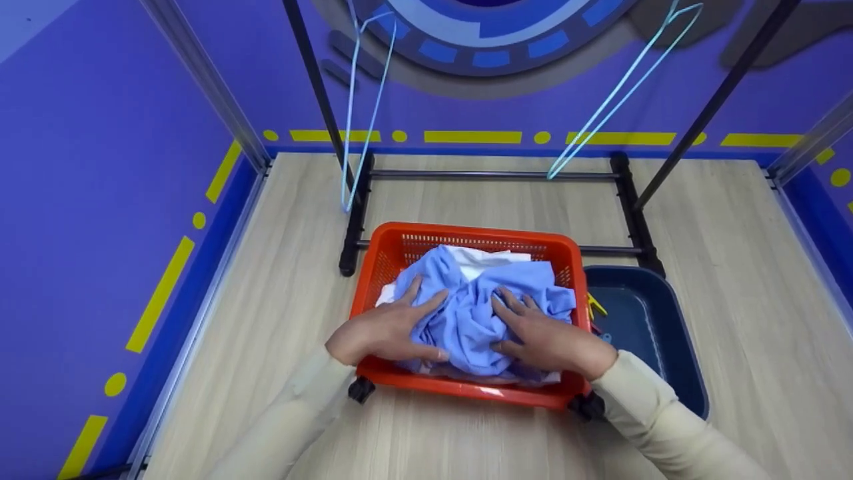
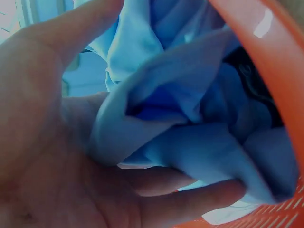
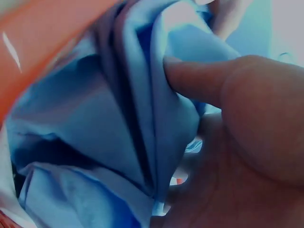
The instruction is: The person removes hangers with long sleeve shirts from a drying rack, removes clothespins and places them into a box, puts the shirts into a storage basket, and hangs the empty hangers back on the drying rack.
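Observation:
A crumpled light-blue cloth (image 1: 470, 333) lies bunched in a red plastic basket (image 1: 466, 393) with perforated sides. White fabric (image 1: 476, 260) shows beneath it at the back. My left hand (image 1: 390, 327) rests on the cloth's left part with fingers spread; in the left wrist view its thumb stands well apart from the fingers, around a loose fold. On the right part lies my right hand (image 1: 546, 333), fingers also spread. Its thumb (image 3: 199, 78) touches a raised fold in the right wrist view, and its other fingers are partly hidden behind the cloth.
A dark blue basin (image 1: 640, 320) stands right of the basket, with a yellow clothes peg (image 1: 596, 305) inside. Behind is a black rack frame (image 1: 493, 175) with one light-blue hanger (image 1: 353, 120) on the left and another hanger (image 1: 620, 93) on the right. Purple panels (image 1: 100, 180) enclose the wooden surface.

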### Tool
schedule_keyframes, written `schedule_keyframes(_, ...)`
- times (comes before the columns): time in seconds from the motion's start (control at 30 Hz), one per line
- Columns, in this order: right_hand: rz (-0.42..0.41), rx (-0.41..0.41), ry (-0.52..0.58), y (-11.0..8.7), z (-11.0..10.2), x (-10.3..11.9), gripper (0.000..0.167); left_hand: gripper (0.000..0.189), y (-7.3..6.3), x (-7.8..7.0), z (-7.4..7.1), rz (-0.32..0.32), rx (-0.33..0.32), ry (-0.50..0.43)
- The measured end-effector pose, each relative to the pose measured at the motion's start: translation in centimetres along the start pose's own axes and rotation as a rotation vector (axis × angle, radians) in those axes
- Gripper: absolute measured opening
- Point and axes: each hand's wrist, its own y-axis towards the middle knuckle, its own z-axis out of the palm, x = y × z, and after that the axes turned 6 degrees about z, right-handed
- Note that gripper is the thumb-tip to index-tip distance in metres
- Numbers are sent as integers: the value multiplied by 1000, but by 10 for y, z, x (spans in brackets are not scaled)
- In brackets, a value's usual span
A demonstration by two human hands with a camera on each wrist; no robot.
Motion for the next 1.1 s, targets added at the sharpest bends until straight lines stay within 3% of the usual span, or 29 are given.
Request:
schedule_keyframes(0.23, 22, 36, -51, 24, -2, -2, 72, 107, 20, -3, 6, -32, 96, 30)
schedule_keyframes(0.43, 8, 46, -25, 32, 0, -4, 71, 104, 19, 4, 13, -8, 60, -11)
schedule_keyframes(0.63, -39, -54, 42, 17, 0, -6, 77, 95, 3, 17, 19, 50, -80, -37)
schedule_keyframes(0.73, -61, -107, 54, 4, 1, -7, 83, 103, -7, 21, 24, 98, -132, -44)
schedule_keyframes(0.9, -118, -139, 19, -19, 8, -9, 108, 127, -21, 25, 33, 146, -162, -22)
schedule_keyframes(1.1, -159, -157, -111, -35, 23, -10, 124, 128, -24, 26, 41, 145, -180, 32)
